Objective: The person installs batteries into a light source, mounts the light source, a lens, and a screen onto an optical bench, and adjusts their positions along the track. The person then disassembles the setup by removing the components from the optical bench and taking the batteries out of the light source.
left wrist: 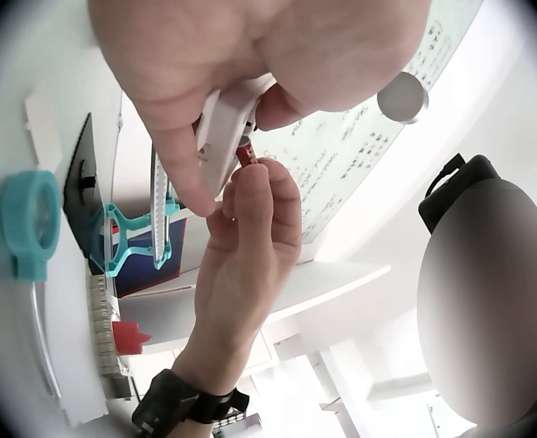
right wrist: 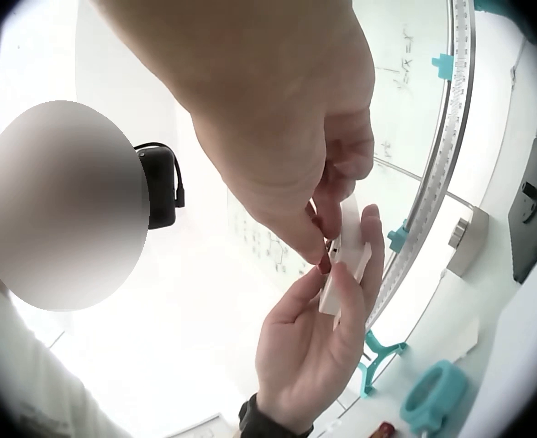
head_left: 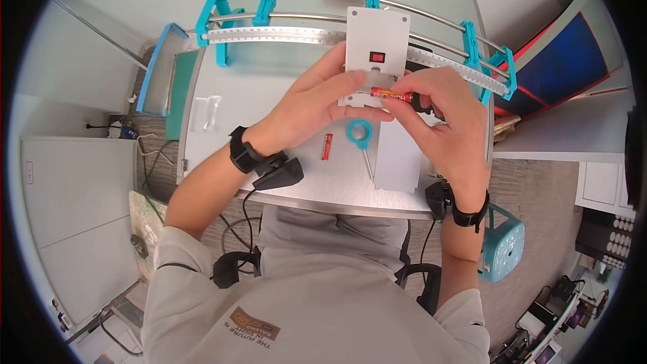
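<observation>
My left hand [head_left: 303, 104] grips a white rectangular panel [head_left: 360, 34] with a red rocker switch [head_left: 377, 57], holding it above the table. With thumb and fingers my right hand [head_left: 448, 111] pinches a red battery [head_left: 387, 94] against the panel's lower part. The left wrist view shows the red battery [left wrist: 246, 151] between the right fingertips, right at the panel's edge. In the right wrist view, the left fingers [right wrist: 346, 301] support the panel from below. A second red battery [head_left: 327, 147] lies on the table in front of the left hand.
A teal ring with a metal handle [head_left: 359, 133] and a white sheet [head_left: 397, 162] lie on the metal-edged table [head_left: 303, 202]. Behind the panel stands a curved rail frame with teal brackets [head_left: 269, 3] and a ruler strip [head_left: 269, 34]. A teal stool [head_left: 502, 249] stands at right.
</observation>
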